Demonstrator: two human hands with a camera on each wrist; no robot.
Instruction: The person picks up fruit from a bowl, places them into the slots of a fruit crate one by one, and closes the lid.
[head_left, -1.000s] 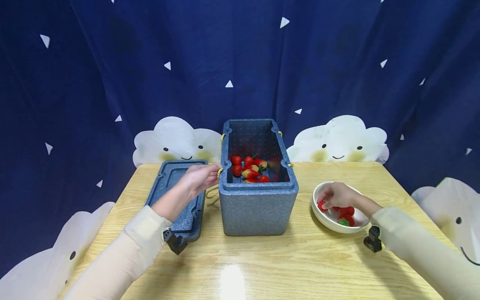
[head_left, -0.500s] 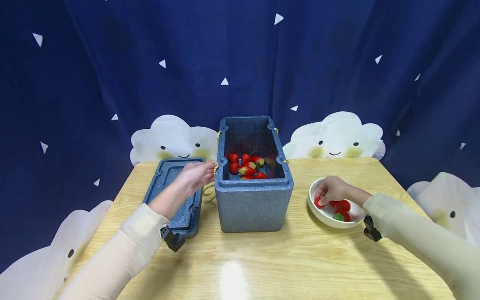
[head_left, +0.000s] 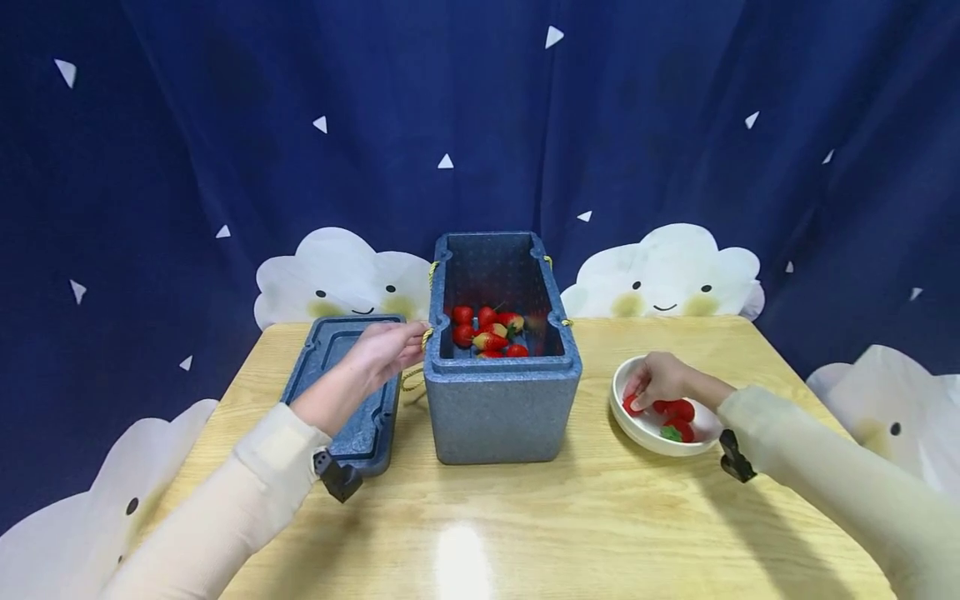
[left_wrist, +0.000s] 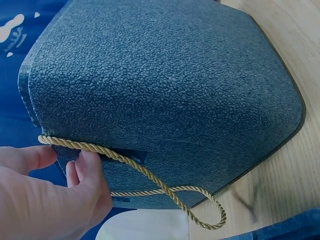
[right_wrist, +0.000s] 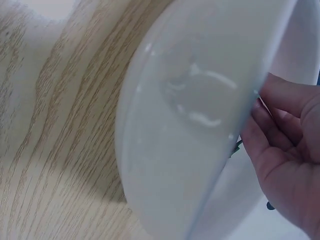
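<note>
At the table's centre stands a speckled blue-grey foam box (head_left: 502,417), its top uncovered and several strawberries (head_left: 491,341) inside. My left hand (head_left: 386,346) grips the box's left rim beside a yellow rope (head_left: 427,337). The left wrist view has thumb and fingers at that edge, the twisted rope looping down the outer wall. To the right, a white bowl (head_left: 651,440) holds several more strawberries. Reaching into it, my right hand (head_left: 663,379) pinches one strawberry (head_left: 632,406) near the bowl's left side. In the right wrist view, the bowl's wall hides those fingertips.
The matching lid (head_left: 367,425) lies flat on the wooden table (head_left: 465,533), left of the box and beneath my left forearm. A dark blue curtain (head_left: 360,183) with cloud shapes hangs behind. Another rope (head_left: 567,322) shows at the box's right rim.
The whole head view has shifted slightly leftward and up. Both hands stay at the same places, left on the box rim, right at the strawberry in the bowl.
</note>
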